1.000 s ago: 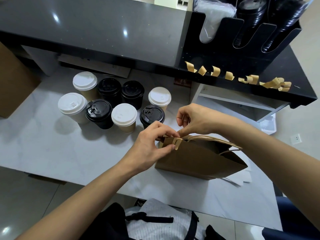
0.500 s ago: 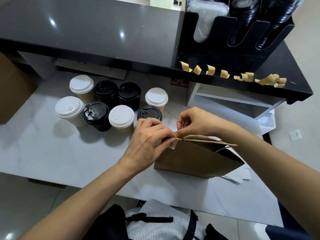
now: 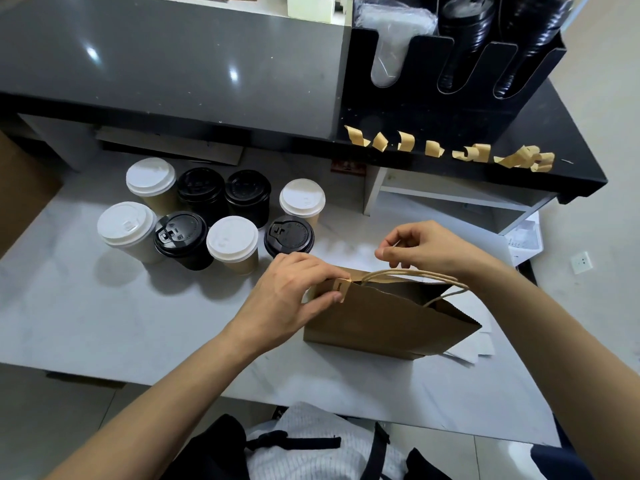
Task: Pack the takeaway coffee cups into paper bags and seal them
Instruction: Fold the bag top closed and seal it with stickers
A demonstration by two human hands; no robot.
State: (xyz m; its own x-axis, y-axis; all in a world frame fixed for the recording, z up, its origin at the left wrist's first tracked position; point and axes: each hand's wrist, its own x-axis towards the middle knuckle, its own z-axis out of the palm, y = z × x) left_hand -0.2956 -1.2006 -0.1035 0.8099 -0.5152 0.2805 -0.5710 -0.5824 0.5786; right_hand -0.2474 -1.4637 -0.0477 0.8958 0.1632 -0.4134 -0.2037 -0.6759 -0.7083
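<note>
A brown paper bag [image 3: 388,320] stands upright on the white table [image 3: 86,323], near its front right part. Its top edge is zigzag-cut; the left end of the mouth is pressed together, while the right part gapes open and shows a dark inside. Two twisted paper handles [image 3: 415,273] arch over the mouth. A small strip of tan tape [image 3: 341,285] is folded over the closed left corner.

The left hand [image 3: 291,299] grips that corner: its fingers curl over the far side and the thumb presses the tape against the near face. The right hand [image 3: 429,249] hovers just above the bag's far edge, its fingers curled narrowly with thumb and forefinger tips pinched together. Whether they hold anything cannot be told.

Eight lidded coffee cups [image 3: 207,216] stand bunched together on the table to the left of the bag, four with white lids and four with black, all clear of it.

More curled tape strips [image 3: 450,152] hang in a row along the edge of the black counter [image 3: 554,140] behind. On it a black holder [image 3: 450,81] keeps stacks of lids.

The embossed marks on the cup lids are too small to read, and the bag's visible face is plain.
</note>
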